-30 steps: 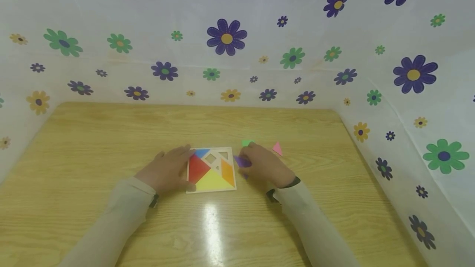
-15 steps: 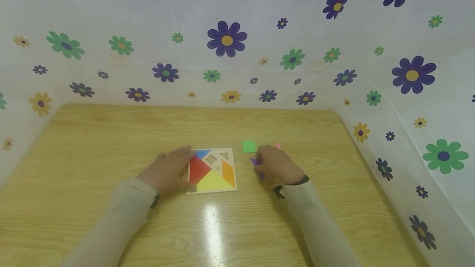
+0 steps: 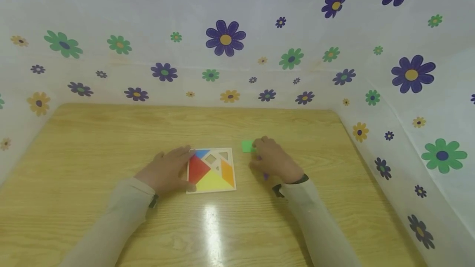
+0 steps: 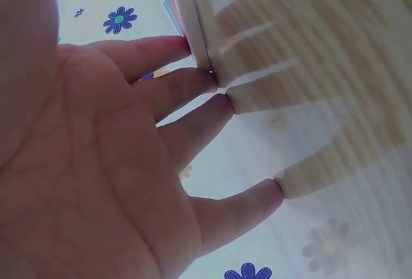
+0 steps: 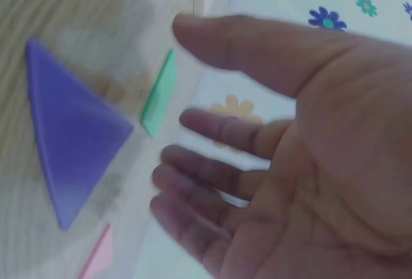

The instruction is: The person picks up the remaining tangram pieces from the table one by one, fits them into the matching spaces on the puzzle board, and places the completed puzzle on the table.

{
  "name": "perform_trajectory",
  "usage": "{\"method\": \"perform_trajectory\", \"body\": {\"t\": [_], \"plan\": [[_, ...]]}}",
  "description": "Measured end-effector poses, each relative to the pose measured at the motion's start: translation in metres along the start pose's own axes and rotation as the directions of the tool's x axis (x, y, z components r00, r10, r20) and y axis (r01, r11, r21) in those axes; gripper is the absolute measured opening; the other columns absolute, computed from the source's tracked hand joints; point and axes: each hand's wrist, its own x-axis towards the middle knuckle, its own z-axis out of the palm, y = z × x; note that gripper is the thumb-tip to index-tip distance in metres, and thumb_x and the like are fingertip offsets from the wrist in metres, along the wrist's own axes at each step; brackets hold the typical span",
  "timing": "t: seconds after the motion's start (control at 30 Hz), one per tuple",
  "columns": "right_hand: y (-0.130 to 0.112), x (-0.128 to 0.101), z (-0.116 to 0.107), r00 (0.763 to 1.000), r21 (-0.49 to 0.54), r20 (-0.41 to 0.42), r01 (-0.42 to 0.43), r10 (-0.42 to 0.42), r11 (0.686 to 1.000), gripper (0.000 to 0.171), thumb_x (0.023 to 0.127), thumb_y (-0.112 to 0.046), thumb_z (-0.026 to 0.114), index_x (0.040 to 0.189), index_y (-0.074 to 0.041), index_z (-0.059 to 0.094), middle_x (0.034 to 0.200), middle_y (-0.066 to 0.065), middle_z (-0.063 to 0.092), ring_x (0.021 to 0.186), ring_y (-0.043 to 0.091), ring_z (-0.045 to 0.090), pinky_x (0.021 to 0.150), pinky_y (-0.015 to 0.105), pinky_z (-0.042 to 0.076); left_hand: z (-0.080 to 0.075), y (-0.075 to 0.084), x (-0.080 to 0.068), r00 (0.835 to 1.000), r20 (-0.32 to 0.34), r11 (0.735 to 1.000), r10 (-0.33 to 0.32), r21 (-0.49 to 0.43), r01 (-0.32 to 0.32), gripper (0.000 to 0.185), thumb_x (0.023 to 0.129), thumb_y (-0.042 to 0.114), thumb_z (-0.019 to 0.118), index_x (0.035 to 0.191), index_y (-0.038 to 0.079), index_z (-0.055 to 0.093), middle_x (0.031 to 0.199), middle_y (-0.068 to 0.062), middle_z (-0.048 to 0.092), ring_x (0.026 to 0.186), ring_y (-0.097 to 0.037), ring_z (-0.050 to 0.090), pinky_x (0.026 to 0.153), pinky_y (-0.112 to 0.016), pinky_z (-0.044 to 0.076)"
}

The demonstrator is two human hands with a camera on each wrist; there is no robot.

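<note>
While the left hand (image 3: 167, 172) lies flat with fingers straight and slightly spread, its fingertips (image 4: 206, 82) press against the left edge of the white puzzle tray (image 3: 211, 191), touching it. Red, blue, yellow and orange pieces fill part of the tray; two recesses near its far edge show bare. To the right of the tray, the right hand (image 3: 274, 160) hovers palm-down, fingers relaxed and apart, gripping nothing. Beneath its palm lies the purple triangle (image 5: 67, 134), flat on the wooden table (image 3: 92, 135). Just beyond the fingertips rests the green square (image 3: 246, 146), touching or nearly touching the forefinger. On the hand's outer side a pink piece (image 5: 98, 258) lies near the purple triangle.
</note>
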Motion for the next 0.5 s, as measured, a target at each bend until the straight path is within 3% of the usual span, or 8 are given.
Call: {"method": "perform_trajectory", "body": {"t": [0.03,0.17,0.5], "plan": [[-0.001,0.001,0.002,1.0,0.033,-0.009,0.025,-0.025,0.999,0.049,0.09,-0.02,0.078,0.127,0.007,0.06,0.127,0.022,0.06,0.118,0.04,0.058,0.106,0.051,0.049,0.0,0.0,0.0,1.0,0.001,1.0,0.001,0.0,-0.001,0.105,0.081,0.059,0.08,0.163,0.014,0.034,0.17,-0.008,0.029,0.156,-0.034,0.025,0.119,-0.072,0.02],[-0.002,0.005,0.01,0.993,0.044,0.005,0.115,-0.116,0.992,0.04,0.09,-0.016,0.077,0.123,0.002,0.064,0.122,0.016,0.062,0.114,0.032,0.059,0.101,0.044,0.052,0.001,-0.001,0.001,1.0,0.016,1.0,-0.007,-0.002,0.007,0.111,0.076,0.066,0.08,0.163,0.015,0.033,0.17,-0.008,0.027,0.157,-0.033,0.024,0.12,-0.071,0.019],[-0.004,0.005,0.013,0.996,0.062,0.07,0.046,-0.05,0.997,0.041,0.094,-0.024,0.072,0.128,-0.001,0.066,0.141,0.019,0.058,0.131,0.034,0.053,0.112,0.045,0.046,0.001,0.0,0.0,1.0,0.004,1.0,0.005,0.003,-0.005,0.115,0.074,0.062,0.082,0.164,0.011,0.03,0.17,-0.008,0.028,0.157,-0.033,0.024,0.119,-0.072,0.019]]}}
